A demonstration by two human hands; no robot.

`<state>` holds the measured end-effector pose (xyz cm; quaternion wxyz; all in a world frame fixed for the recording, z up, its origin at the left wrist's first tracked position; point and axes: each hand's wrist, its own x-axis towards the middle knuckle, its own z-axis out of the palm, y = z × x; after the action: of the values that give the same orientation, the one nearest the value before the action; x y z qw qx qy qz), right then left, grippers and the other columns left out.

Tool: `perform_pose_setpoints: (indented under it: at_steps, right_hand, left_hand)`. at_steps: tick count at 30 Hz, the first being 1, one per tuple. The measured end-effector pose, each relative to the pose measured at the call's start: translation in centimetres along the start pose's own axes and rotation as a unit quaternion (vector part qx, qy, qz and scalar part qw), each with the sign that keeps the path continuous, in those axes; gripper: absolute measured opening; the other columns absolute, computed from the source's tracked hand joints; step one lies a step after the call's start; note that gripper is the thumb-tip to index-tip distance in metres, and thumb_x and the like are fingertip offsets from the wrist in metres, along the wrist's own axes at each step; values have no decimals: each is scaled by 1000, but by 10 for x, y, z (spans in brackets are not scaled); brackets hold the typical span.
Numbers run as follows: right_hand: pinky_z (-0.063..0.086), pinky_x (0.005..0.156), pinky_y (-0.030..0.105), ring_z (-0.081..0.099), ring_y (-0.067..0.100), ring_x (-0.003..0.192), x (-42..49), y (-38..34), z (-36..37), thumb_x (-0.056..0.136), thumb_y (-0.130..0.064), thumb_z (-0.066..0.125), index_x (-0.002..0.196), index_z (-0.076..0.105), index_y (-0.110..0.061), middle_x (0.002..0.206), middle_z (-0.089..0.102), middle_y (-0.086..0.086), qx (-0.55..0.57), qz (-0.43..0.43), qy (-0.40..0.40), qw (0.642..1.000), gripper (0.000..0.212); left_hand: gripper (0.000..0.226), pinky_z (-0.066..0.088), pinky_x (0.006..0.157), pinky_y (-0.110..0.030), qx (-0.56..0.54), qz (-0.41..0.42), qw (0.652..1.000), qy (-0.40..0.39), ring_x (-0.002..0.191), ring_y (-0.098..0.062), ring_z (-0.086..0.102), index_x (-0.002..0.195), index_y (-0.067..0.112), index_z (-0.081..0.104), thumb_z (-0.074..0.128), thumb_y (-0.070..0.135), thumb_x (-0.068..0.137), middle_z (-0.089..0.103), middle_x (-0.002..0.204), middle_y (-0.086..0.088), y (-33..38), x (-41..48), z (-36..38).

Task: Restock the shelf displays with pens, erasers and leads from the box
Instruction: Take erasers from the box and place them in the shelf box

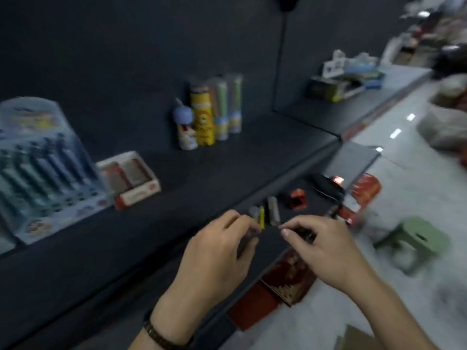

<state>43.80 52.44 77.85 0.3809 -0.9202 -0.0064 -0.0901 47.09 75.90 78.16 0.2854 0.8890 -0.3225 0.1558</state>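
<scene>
The view is blurred by motion. My left hand [222,251] holds a small bundle of thin tubes [260,217], grey and yellow, in front of the dark shelf's [177,210] front edge. My right hand [321,246] pinches a small dark item [307,234] just right of that bundle. A blue pen display [43,168] stands on the shelf at far left, with a red-and-white tray [131,179] beside it. Several tall tube packs [209,112] stand upright mid-shelf. A red box [283,284] lies below my hands on the lower shelf.
Small red and black items [313,193] lie on the lower shelf at right. A green stool [417,243] stands on the white floor. Boxes [346,82] sit on the far shelf section, and bags [444,125] lie on the floor at right.
</scene>
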Motion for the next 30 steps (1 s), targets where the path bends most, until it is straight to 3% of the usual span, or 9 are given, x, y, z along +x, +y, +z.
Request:
perform_pose_setpoints:
  at_steps: [7,13,16,19,21,23,27,30]
  right_hand:
    - [44,75,12,65,2,85,-171,189,-87,98,-34,72,109,77,-28,93,72,-12,-47,196,-63,978,14]
    - [57,79,42,72,23,85,-335,339,-149,95,-27,65,97,75,-15,87,77,4,-51,412,-58,908,16]
    - [51,69,33,66,18,82,-393,395,-172,96,-38,69,82,70,-30,78,69,-9,-33,495,-22,868,16]
    - [44,62,25,60,13,78,-430,449,-175,97,-40,68,68,55,-40,70,57,-15,-1,543,-5,840,32]
    - [52,71,28,65,12,85,-448,485,-167,97,-41,68,86,70,-34,85,68,-12,20,584,-13,812,13]
    - [54,76,29,67,9,89,-465,531,-150,98,-42,69,104,75,-27,101,73,-7,44,618,-4,785,18]
    - [42,67,14,64,8,93,-492,631,-104,99,-36,70,114,72,-21,110,70,-3,86,659,15,747,21]
    - [46,70,22,65,14,96,-508,715,-59,97,-33,72,116,72,-19,111,70,-1,109,688,8,717,23]
  left_hand:
    - [15,55,74,-35,-6,51,968,-246,99,-13,62,113,37,61,61,42,99,56,110,14,152,-23,192]
    - [18,53,88,-32,-33,84,893,-440,105,-9,60,118,37,61,60,45,102,57,112,16,263,-54,338]
    - [16,53,88,-30,-29,90,850,-519,102,-7,59,116,38,63,59,44,102,58,111,17,296,-67,395]
    - [11,55,88,-32,-31,98,805,-584,99,-8,60,110,37,64,58,41,101,59,108,16,316,-71,456]
    - [9,55,88,-34,-33,112,777,-618,100,-10,60,107,36,63,57,39,102,58,106,15,325,-69,503]
    - [6,53,85,-30,-29,128,748,-651,100,-10,59,107,37,60,58,38,102,53,104,15,328,-71,558]
    - [9,50,80,-28,-26,135,708,-693,96,-7,54,109,41,56,56,34,103,52,110,15,324,-90,675]
    - [21,52,92,-29,-22,111,696,-709,106,-9,57,124,35,64,59,30,104,60,122,11,316,-120,763]
